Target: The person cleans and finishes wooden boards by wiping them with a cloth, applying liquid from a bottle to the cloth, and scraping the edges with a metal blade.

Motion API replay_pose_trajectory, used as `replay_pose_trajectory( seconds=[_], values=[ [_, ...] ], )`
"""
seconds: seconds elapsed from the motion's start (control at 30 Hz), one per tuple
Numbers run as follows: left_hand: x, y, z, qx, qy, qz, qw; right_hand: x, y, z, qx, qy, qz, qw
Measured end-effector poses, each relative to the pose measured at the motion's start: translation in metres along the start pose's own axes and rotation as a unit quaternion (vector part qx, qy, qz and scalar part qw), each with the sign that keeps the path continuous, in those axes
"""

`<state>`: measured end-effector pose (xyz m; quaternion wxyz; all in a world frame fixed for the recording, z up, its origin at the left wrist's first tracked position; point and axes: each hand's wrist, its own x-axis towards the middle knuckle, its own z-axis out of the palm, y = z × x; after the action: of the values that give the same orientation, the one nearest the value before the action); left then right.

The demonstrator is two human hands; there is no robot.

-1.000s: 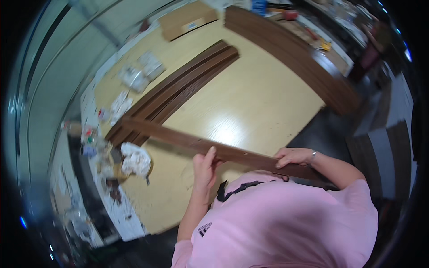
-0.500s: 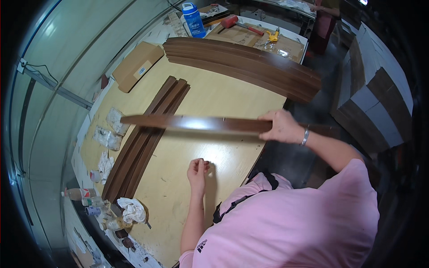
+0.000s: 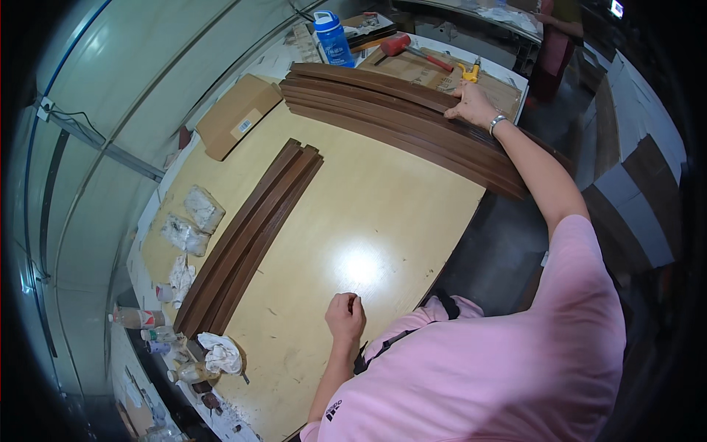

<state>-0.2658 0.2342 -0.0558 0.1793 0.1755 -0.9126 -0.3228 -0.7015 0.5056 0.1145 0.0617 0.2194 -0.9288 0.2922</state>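
My right hand [image 3: 473, 107], with a bracelet at its wrist, reaches to the far stack of long dark-brown wood-look strips [image 3: 390, 121]. Its thumb and fingers grip the farthest brown strip [image 3: 375, 82], which lies along the back of that stack. Close to my body, my left hand [image 3: 345, 318] is curled over the pale table [image 3: 368, 199]. Its fingers are closed, and whatever may be in them is hidden. Left of it, a smaller group of brown strips [image 3: 254, 236] lies slantwise on the table.
A blue bottle [image 3: 334, 40], a red mallet [image 3: 398, 46] and a yellow tool [image 3: 470, 72] are beyond the stack. A cardboard box [image 3: 237, 118], plastic packets [image 3: 188, 225], a white rag [image 3: 219, 353] and several bottles [image 3: 136, 317] line the left side. Large boxes [image 3: 637, 177] stand right.
My right hand has carried a brown strip from mid-table to the far stack, where it now lies at the back. My left hand has drawn slightly nearer my body.
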Motion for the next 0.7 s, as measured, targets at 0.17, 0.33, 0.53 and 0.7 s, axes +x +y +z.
replay_pose_trajectory(
  seconds=[0.17,0.33,0.53,0.7],
  values=[
    [0.001,0.002,0.001,0.008,-0.002,-0.002,1.0,0.023,0.029,0.021,0.009,0.019,-0.012,1.0],
    [0.001,-0.001,0.003,0.019,-0.001,0.009,1.0,0.042,0.028,0.03,0.024,-0.041,0.008,0.999],
    [0.0,0.001,0.003,0.015,0.006,0.014,1.0,0.043,0.029,0.036,0.067,-0.053,0.031,0.996],
    [0.0,0.002,0.002,0.011,-0.005,0.019,1.0,0.043,0.024,0.035,-0.021,-0.051,0.013,0.998]
  ],
)
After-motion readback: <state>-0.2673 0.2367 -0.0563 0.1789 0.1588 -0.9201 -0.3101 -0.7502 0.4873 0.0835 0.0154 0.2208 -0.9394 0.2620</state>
